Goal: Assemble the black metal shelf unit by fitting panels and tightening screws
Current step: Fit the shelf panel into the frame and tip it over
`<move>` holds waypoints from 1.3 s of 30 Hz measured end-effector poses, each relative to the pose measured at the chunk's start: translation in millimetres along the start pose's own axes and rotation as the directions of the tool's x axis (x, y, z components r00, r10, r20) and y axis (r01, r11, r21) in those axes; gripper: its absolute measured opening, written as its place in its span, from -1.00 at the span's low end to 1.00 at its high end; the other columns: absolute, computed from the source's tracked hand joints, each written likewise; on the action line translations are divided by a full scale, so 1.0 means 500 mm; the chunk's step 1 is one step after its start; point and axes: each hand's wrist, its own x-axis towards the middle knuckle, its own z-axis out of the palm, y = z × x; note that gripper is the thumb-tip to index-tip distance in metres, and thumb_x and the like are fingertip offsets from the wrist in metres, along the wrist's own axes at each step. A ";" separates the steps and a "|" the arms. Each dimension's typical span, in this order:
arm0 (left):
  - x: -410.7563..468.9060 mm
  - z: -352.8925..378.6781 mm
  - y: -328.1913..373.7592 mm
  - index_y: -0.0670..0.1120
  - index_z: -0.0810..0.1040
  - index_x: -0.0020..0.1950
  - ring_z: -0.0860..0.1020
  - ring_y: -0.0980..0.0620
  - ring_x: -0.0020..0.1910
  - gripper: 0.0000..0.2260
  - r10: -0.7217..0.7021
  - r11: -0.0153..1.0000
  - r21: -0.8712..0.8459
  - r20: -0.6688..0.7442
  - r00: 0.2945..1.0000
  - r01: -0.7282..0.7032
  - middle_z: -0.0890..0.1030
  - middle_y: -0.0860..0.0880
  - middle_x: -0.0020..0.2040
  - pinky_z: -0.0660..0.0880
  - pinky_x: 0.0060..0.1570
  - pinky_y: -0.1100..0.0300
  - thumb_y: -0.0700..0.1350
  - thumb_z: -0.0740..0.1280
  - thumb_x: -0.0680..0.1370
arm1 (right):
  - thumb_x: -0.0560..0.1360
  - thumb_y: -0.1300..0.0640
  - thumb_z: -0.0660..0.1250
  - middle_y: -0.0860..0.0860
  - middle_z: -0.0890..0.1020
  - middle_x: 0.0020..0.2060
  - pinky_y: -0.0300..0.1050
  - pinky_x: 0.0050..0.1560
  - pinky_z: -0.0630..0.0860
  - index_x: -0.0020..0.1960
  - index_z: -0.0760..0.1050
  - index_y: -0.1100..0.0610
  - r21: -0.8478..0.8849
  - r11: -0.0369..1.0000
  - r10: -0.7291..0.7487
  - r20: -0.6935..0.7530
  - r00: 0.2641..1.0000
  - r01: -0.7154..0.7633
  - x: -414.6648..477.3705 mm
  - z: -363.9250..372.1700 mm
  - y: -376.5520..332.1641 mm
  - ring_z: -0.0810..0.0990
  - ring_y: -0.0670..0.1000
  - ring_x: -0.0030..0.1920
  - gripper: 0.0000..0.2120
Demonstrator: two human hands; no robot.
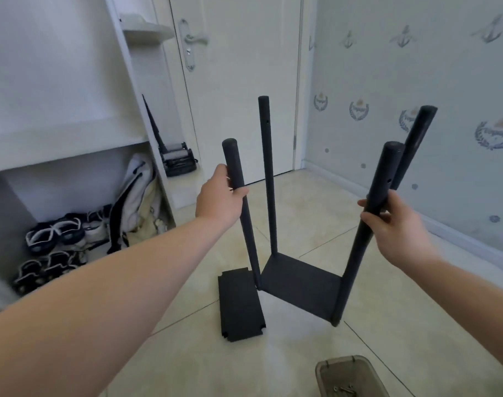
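Shelf unit (299, 285), black metal, part-built: one base panel low at the tiled floor (287, 219), centre of scene, with four poles rising from its corners, leaning slightly apart.
Left hand (220, 196): fingers curled round the near-left pole (232, 161), below its top.
Right hand (396, 224): gripping the near-right pole (356, 253) at its upper part.
Spare panels (240, 305): black, notched corners, stacked flat on the floor just left of the base.
Plastic tub (324, 371): clear, near right, with screws (343, 389) inside.
Shoes (55, 236): far left, under a white cabinet.
Door (244, 81): white, closed, far centre.
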 end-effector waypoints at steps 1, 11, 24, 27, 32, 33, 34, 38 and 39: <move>-0.012 -0.037 0.000 0.01 0.43 0.12 0.47 0.23 -0.18 -0.80 0.011 1.000 0.003 -0.008 1.000 -0.011 0.51 0.23 -0.13 0.29 -0.31 0.31 -0.09 0.40 0.56 | 0.64 0.25 0.30 -0.19 0.59 0.07 -0.26 -0.06 0.43 0.21 0.43 0.01 0.007 1.000 -0.018 0.014 1.000 0.018 -0.007 0.009 -0.020 0.57 -0.11 0.02 -0.78; -0.173 -0.365 -0.117 0.01 0.41 0.03 0.53 0.15 -0.18 -0.81 -0.086 0.995 0.036 -0.139 0.987 0.092 0.50 0.16 -0.17 0.42 -0.22 0.20 -0.15 0.41 0.55 | 0.61 0.31 0.29 -0.19 0.63 0.07 0.14 0.18 0.58 0.10 0.44 -0.11 0.151 0.987 -0.093 0.241 0.966 0.058 -0.136 0.235 -0.171 0.64 0.06 0.04 -0.70; -0.425 -0.474 -0.372 0.06 0.43 0.04 0.56 0.19 -0.08 -0.82 -0.307 0.938 0.039 -0.360 0.881 0.343 0.57 0.17 -0.07 0.42 -0.24 0.34 -0.09 0.42 0.56 | 0.61 0.31 0.23 -0.06 0.61 0.11 -0.23 -0.22 0.44 0.26 0.44 0.01 0.118 0.988 0.050 0.332 0.942 -0.094 -0.310 0.568 -0.159 0.57 -0.14 -0.08 -0.70; -0.428 -0.477 -0.404 0.07 0.44 0.06 0.58 0.18 -0.07 -0.81 -0.300 0.940 0.038 -0.386 0.872 0.340 0.58 0.17 -0.05 0.47 -0.18 0.29 -0.09 0.42 0.55 | 0.59 0.36 0.20 -0.07 0.60 0.08 -0.20 -0.09 0.46 0.30 0.46 0.04 0.135 0.984 0.068 0.303 0.951 -0.114 -0.317 0.615 -0.161 0.57 -0.02 -0.01 -0.64; -0.419 -0.486 -0.448 0.06 0.44 0.07 0.60 0.18 -0.05 -0.80 -0.312 0.941 -0.008 -0.404 0.860 0.338 0.58 0.20 -0.06 0.60 -0.06 0.12 -0.11 0.42 0.55 | 0.59 0.37 0.16 -0.11 0.59 0.05 -0.33 -0.15 0.39 0.33 0.45 0.03 0.131 0.982 0.093 0.283 0.955 -0.135 -0.311 0.676 -0.167 0.55 -0.01 0.04 -0.59; -0.420 -0.484 -0.455 0.07 0.44 0.07 0.60 0.19 -0.05 -0.79 -0.322 0.939 -0.020 -0.404 0.856 0.343 0.58 0.20 -0.06 0.61 -0.04 0.11 -0.13 0.42 0.55 | 0.60 0.37 0.16 -0.11 0.59 0.05 -0.36 -0.17 0.38 0.35 0.44 0.01 0.128 0.982 0.097 0.282 0.955 -0.137 -0.313 0.683 -0.164 0.55 -0.02 0.04 -0.59; -0.419 -0.481 -0.462 0.07 0.44 0.08 0.61 0.18 -0.04 -0.78 -0.332 0.937 -0.033 -0.404 0.853 0.349 0.59 0.20 -0.05 0.61 -0.03 0.10 -0.14 0.42 0.55 | 0.60 0.36 0.16 -0.12 0.59 0.06 -0.38 -0.17 0.37 0.36 0.43 0.00 0.124 0.983 0.098 0.280 0.955 -0.137 -0.315 0.688 -0.159 0.55 -0.03 0.05 -0.58; -0.409 -0.476 -0.482 0.05 0.46 0.14 0.62 0.13 0.02 -0.78 -0.375 0.924 -0.091 -0.397 0.838 0.370 0.62 0.13 0.02 0.60 0.01 0.13 -0.12 0.42 0.56 | 0.62 0.31 0.18 -0.15 0.59 0.13 -0.34 -0.16 0.41 0.39 0.40 -0.06 0.141 0.980 0.095 0.271 0.958 -0.137 -0.313 0.689 -0.145 0.59 -0.05 0.07 -0.57; -0.406 -0.474 -0.484 0.05 0.47 0.16 0.62 0.14 0.03 -0.78 -0.381 0.922 -0.103 -0.397 0.835 0.373 0.62 0.14 0.03 0.59 0.01 0.17 -0.11 0.42 0.56 | 0.62 0.30 0.19 -0.15 0.60 0.15 -0.32 -0.15 0.44 0.39 0.40 -0.09 0.151 0.979 0.096 0.266 0.959 -0.140 -0.312 0.686 -0.142 0.60 -0.07 0.07 -0.56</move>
